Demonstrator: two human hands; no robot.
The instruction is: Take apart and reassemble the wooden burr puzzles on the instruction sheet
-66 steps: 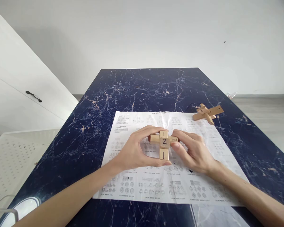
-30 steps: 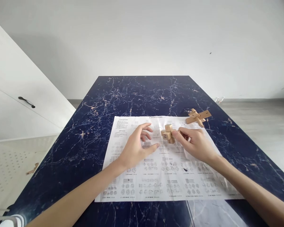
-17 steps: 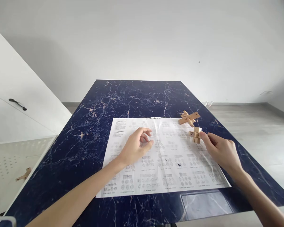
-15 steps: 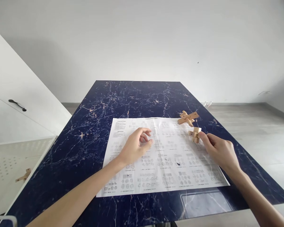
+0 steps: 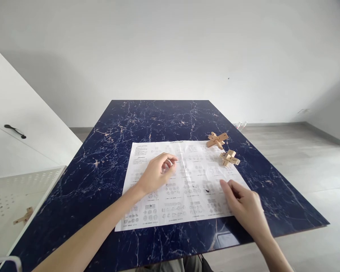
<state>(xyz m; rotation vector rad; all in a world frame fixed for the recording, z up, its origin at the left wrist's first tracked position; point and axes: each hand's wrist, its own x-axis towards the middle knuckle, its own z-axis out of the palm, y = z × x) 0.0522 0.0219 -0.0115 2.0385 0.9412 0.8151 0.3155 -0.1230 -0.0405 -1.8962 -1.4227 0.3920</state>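
My left hand [image 5: 158, 172] rests over the middle of a printed instruction sheet [image 5: 147, 177], its fingers loosely curled and apart from the thumb, holding nothing. My right hand [image 5: 245, 202] is at the sheet's lower right, its fingers folded in with the thumb alongside and nothing visible in them. Beyond it, an interlocking wooden burr puzzle [image 5: 229, 157] marked with numbers sits on the sheet's right edge, apart from the hand. Behind that lies a second wooden puzzle [image 5: 217, 139], a darker cross of pieces at the sheet's upper right corner.
The sheet lies on a dark blue marble-patterned table [image 5: 153, 121]. To the left are a white cabinet with a black handle [image 5: 15, 131] and a white perforated surface [image 5: 5, 200] holding a wooden piece [image 5: 24, 216]. A pale wall stands behind the table.
My right hand has let go of the numbered wooden puzzle and drawn back toward me. The puzzle now stands turned on the sheet. My left hand keeps its pose; the view has shifted slightly.
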